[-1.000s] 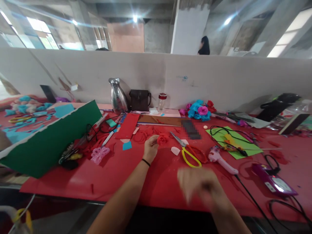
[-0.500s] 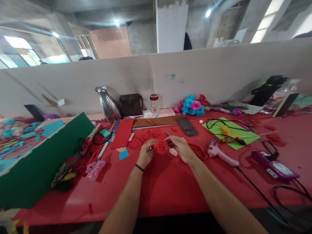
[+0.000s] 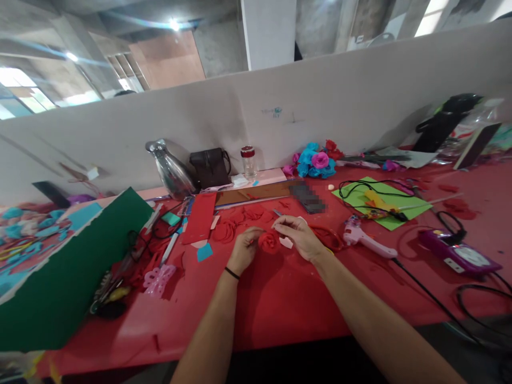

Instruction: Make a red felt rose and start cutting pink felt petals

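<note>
A red paper rose (image 3: 268,242) faces up between my two hands at the middle of the table. My left hand (image 3: 245,248) is closed on the rose's left side, with a dark band on the wrist. At the rose's upper right, my right hand (image 3: 296,236) has its fingertips pinched together; what they hold, if anything, is too small to tell. Cut red petals (image 3: 224,231) lie just beyond my left hand. A white paper scrap (image 3: 285,242) is under my right hand, and orange-handled scissors (image 3: 328,238) lie to its right.
A pink glue gun (image 3: 370,244) and purple power box (image 3: 458,255) stand right, with cables. Green board (image 3: 84,272) rises left. Behind are a steel jug (image 3: 173,173), brown bag (image 3: 210,168), jar (image 3: 248,163), blue and pink flowers (image 3: 316,161) and a phone (image 3: 307,198).
The view has tilted and shifted slightly. My right hand's fingertips have drawn together at the rose's upper edge. My left hand still holds the rose.
</note>
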